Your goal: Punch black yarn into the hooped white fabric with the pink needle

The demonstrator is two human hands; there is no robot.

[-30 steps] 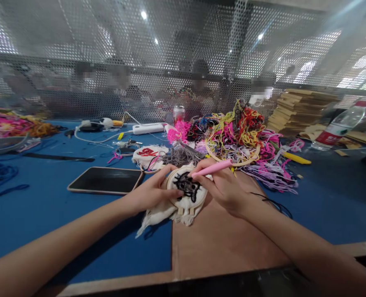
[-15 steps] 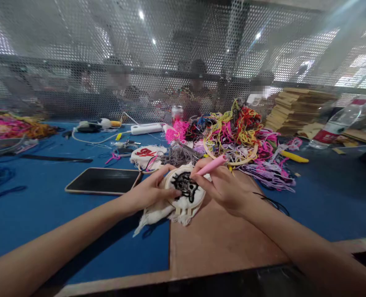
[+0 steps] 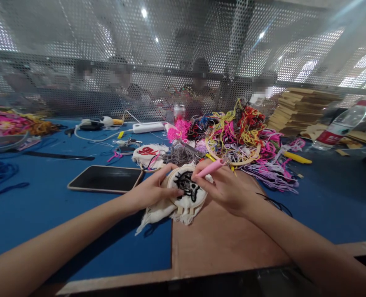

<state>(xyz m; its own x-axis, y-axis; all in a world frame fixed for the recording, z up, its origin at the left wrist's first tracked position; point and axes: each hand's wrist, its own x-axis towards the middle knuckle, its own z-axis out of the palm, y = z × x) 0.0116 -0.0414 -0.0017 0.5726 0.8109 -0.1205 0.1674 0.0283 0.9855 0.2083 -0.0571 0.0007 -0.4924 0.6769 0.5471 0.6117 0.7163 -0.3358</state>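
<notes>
My left hand [image 3: 153, 187] grips the left side of an embroidery hoop [image 3: 187, 202] stretched with white cloth, its thumb lying on the front. A design in black and grey yarn [image 3: 187, 185] covers the middle of the cloth, and frayed cloth hangs below and to the left. In my right hand [image 3: 223, 185] is a pink punch needle pen [image 3: 210, 168], pinched near its lower end and slanting up to the right. Its tip is hidden by my fingers at the upper right of the design.
A phone [image 3: 106, 179] lies left of the hoop. Behind it sits a white patch with red stitching [image 3: 148, 152]. Tangled colourful yarn [image 3: 232, 132] is heaped beyond my hands, near a can [image 3: 179, 112], a power strip [image 3: 148, 127], a bottle [image 3: 340, 126] and stacked cardboard [image 3: 300, 109]. People sit behind a perforated screen.
The whole view has shifted slightly. The pink pen now leans a little lower in my right hand. My left hand keeps its hold on the hoop.
</notes>
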